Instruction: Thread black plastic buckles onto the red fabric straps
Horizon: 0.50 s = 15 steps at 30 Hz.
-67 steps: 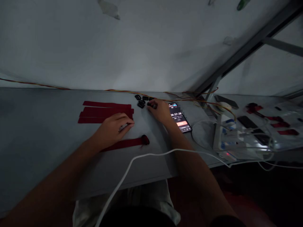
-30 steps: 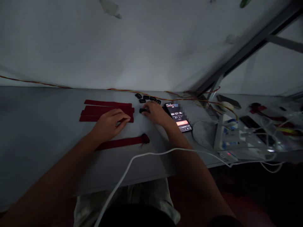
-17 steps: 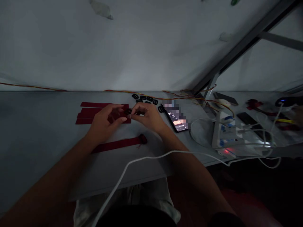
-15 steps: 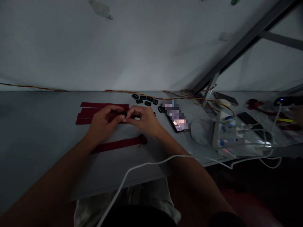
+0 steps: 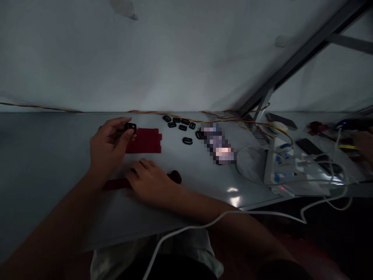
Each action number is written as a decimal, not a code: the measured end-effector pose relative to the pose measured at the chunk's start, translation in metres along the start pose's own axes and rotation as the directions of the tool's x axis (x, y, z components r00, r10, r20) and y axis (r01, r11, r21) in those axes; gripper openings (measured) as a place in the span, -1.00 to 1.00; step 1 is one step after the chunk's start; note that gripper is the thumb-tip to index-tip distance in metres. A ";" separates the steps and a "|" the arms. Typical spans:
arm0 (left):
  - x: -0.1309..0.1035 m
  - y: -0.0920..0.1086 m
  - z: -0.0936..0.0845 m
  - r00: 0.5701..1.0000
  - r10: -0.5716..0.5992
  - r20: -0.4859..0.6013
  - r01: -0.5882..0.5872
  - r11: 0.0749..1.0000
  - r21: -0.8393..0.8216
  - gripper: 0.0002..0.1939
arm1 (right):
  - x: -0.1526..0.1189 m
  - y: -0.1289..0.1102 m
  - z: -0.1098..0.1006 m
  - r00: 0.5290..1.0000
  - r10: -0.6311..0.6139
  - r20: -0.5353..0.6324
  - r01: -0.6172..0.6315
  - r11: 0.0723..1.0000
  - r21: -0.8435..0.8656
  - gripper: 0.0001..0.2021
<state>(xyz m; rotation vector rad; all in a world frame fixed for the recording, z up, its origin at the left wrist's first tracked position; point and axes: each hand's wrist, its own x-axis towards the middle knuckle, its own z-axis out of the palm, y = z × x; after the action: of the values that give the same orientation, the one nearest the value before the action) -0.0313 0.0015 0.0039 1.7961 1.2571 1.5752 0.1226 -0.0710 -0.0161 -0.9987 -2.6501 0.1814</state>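
A small black buckle (image 5: 130, 127) is pinched between the thumb and fingers of my left hand (image 5: 106, 146), raised over the left part of the red strap pieces (image 5: 145, 140). My right hand (image 5: 151, 182) lies low over a single red strap (image 5: 116, 184), its fingers bent around or on it; whether they grip the strap is unclear. At the right end of that strap sits a dark, rounded buckle (image 5: 175, 177). Several loose black buckles (image 5: 183, 127) lie behind my hands, and one more (image 5: 187, 140) is nearer to me.
A phone (image 5: 218, 146) lies right of the buckles. Farther right are a power strip (image 5: 274, 167), white cables and a dark phone (image 5: 314, 155). A white cable (image 5: 233, 213) crosses above my right forearm. Another person's hand (image 5: 364, 144) shows at the right edge.
My hands have parted. My left hand has moved left and up with the black buckle, while my right hand has come down and left onto the single strap.
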 end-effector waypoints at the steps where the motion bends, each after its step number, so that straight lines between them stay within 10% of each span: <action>1: -0.001 0.001 0.000 1.000 0.011 0.005 -0.011 1.000 0.028 -0.69 | 0.000 -0.001 0.001 1.000 -0.016 0.012 0.016 1.000 -0.003 -0.74; 10: 0.001 0.002 -0.004 0.999 -0.027 -0.019 0.027 1.000 0.001 -0.76 | 0.002 0.026 -0.017 0.966 -0.195 0.173 0.106 0.900 0.422 -0.89; 15: 0.008 -0.013 -0.006 0.957 -0.253 0.144 0.285 0.914 -0.288 -0.67 | -0.004 0.050 -0.045 0.996 -0.024 0.091 -0.049 0.695 0.717 -0.86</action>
<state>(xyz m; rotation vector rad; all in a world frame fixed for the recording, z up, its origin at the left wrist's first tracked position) -0.0421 0.0132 -0.0009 1.4234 1.0891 1.4127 0.1714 -0.0358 0.0138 -0.7263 -2.2783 1.1977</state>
